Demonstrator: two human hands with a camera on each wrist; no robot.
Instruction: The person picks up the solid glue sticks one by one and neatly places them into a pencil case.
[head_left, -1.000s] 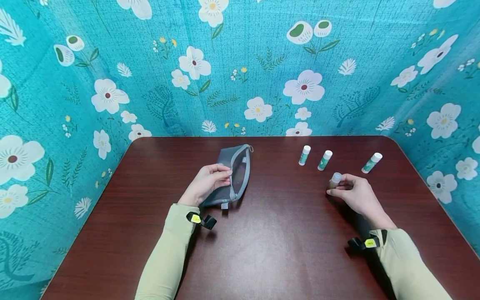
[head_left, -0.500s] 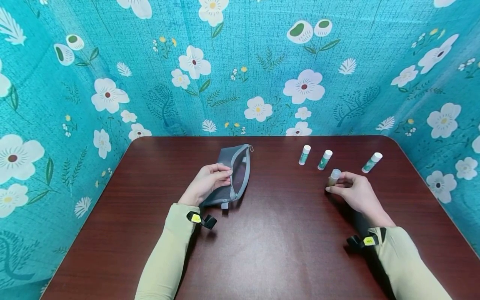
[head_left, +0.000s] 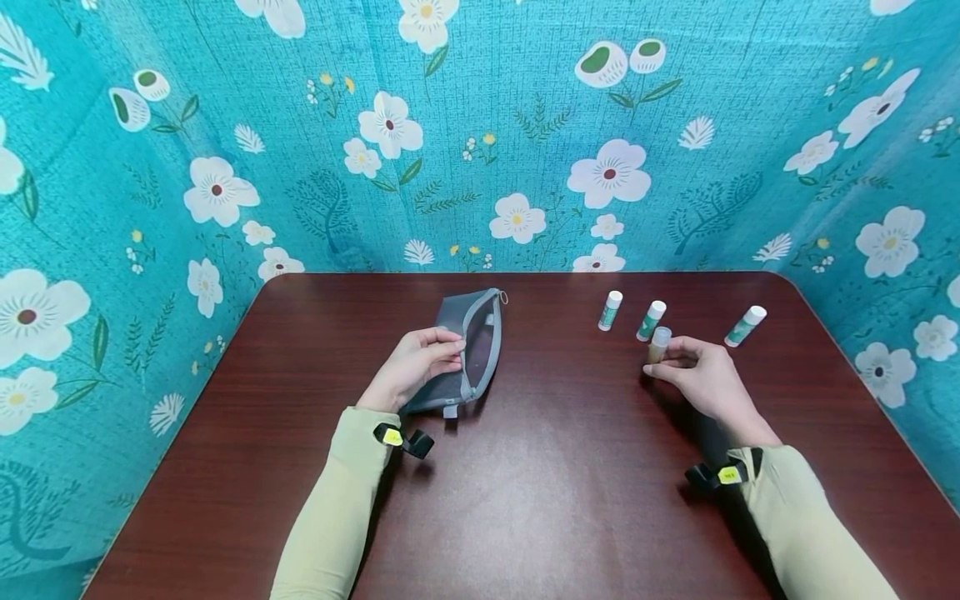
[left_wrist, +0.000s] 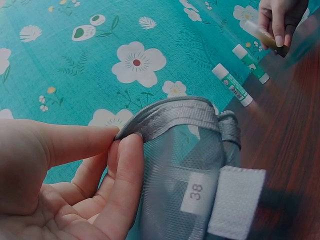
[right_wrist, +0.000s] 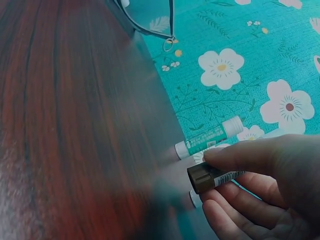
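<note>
My left hand (head_left: 412, 362) pinches the near edge of a grey zippered mesh pouch (head_left: 453, 313), between thumb and fingers. The pouch's mouth gapes to the right; in the left wrist view a white tag marked 38 (left_wrist: 195, 193) shows through the mesh. My right hand (head_left: 708, 379) pinches a brownish glue stick (head_left: 657, 347) with a clear cap, held upright; its dark ribbed base (right_wrist: 201, 178) faces the right wrist camera. Just behind it stands a green-and-white glue stick (head_left: 651, 320). Another green glue stick (head_left: 610, 311) is to its left, and a third green glue stick (head_left: 745, 326) to the right.
The dark red wooden table (head_left: 510, 500) ends at the back against a teal flowered cloth (head_left: 465, 150). A ring zipper pull (head_left: 503, 297) hangs at the pouch's far corner.
My right hand has carried the brownish glue stick a little leftward and away from me, closer to the middle green one. The left hand and pouch have stayed in place.
</note>
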